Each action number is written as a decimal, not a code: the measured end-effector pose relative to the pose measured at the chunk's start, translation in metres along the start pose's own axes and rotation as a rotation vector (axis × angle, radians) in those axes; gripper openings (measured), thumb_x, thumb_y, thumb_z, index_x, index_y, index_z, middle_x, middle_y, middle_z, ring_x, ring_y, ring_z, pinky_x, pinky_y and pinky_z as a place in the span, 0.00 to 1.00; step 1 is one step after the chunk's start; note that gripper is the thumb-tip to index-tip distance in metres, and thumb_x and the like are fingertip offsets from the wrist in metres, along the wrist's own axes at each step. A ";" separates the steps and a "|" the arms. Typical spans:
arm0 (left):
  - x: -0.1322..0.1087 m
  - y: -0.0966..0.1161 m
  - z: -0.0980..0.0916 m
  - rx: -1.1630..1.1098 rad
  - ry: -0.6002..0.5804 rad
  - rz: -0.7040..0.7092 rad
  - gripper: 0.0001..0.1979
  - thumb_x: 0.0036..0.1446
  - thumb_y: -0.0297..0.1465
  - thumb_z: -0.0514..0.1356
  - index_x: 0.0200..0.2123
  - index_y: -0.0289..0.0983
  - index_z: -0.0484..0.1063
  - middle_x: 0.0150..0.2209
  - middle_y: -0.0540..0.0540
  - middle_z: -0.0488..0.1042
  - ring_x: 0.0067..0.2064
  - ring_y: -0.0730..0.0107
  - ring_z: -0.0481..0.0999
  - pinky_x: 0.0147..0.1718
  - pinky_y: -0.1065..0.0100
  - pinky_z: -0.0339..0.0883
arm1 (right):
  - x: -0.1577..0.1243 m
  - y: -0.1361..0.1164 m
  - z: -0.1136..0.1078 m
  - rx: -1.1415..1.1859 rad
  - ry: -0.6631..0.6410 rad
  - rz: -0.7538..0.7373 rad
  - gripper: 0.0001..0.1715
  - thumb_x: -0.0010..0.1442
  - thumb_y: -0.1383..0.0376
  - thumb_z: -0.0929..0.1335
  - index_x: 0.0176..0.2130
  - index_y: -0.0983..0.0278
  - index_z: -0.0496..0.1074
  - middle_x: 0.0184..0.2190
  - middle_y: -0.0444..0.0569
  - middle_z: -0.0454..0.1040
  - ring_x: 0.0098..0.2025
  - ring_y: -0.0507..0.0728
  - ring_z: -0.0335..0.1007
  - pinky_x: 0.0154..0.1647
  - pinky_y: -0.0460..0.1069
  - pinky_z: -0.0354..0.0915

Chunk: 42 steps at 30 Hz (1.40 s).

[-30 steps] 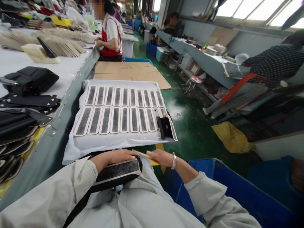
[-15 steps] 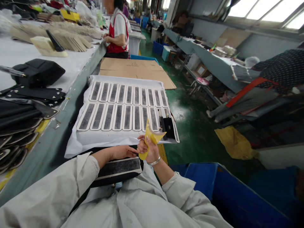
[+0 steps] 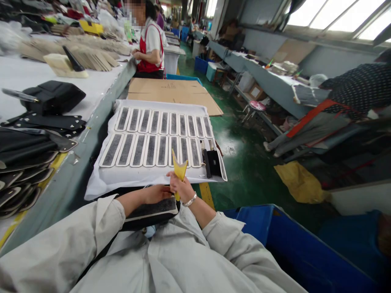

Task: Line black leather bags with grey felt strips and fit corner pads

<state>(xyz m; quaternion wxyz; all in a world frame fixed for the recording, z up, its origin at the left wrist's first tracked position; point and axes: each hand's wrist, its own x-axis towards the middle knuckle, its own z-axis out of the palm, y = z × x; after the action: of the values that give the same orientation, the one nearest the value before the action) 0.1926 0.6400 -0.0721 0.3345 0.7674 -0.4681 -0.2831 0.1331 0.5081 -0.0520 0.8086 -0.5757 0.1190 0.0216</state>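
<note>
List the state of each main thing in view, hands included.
Black item, dark panel facing up.
Left hand, resting on the black item.
Yellow piece, gripped, pointed end up.
Right hand, closed around the yellow piece.
Pale-bordered panels, laid flat in two rows.
Cardboard, lying flat.
Yellow sack, crumpled.

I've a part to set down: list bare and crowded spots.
Bare: cardboard behind the white cloth; the cloth's near strip, between front panels and edge, left of the yellow piece; on the left table, between black bag and edge. Crowded: the table's near end, heaped with black pieces; the cloth's middle, lined with panels.
</note>
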 end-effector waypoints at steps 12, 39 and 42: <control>-0.022 0.038 0.044 0.576 0.135 -0.223 0.46 0.40 0.48 0.63 0.59 0.28 0.56 0.53 0.32 0.67 0.51 0.48 0.67 0.49 0.54 0.60 | -0.079 -0.013 -0.099 -0.248 -0.233 0.391 0.38 0.51 0.36 0.60 0.37 0.67 0.64 0.17 0.35 0.52 0.16 0.45 0.46 0.14 0.41 0.43; -0.035 0.031 0.066 0.668 0.449 0.016 0.43 0.48 0.31 0.59 0.64 0.34 0.40 0.51 0.36 0.65 0.52 0.53 0.63 0.50 0.56 0.55 | -0.061 -0.014 -0.073 -0.816 -0.701 0.501 0.13 0.58 0.56 0.63 0.30 0.64 0.63 0.15 0.41 0.68 0.11 0.51 0.63 0.09 0.44 0.60; -0.036 0.031 0.066 0.702 0.431 0.009 0.41 0.48 0.31 0.59 0.64 0.34 0.44 0.51 0.35 0.64 0.52 0.52 0.63 0.50 0.55 0.54 | -0.062 -0.009 -0.073 -0.771 -0.687 0.509 0.14 0.58 0.56 0.63 0.31 0.64 0.62 0.15 0.40 0.67 0.11 0.50 0.62 0.09 0.43 0.61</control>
<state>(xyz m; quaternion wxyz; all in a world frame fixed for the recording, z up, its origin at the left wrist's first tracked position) 0.1126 0.6455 -0.0845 0.1441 0.8745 -0.4590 0.0624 0.0623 0.4426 -0.0526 0.5019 -0.7422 -0.0324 0.4430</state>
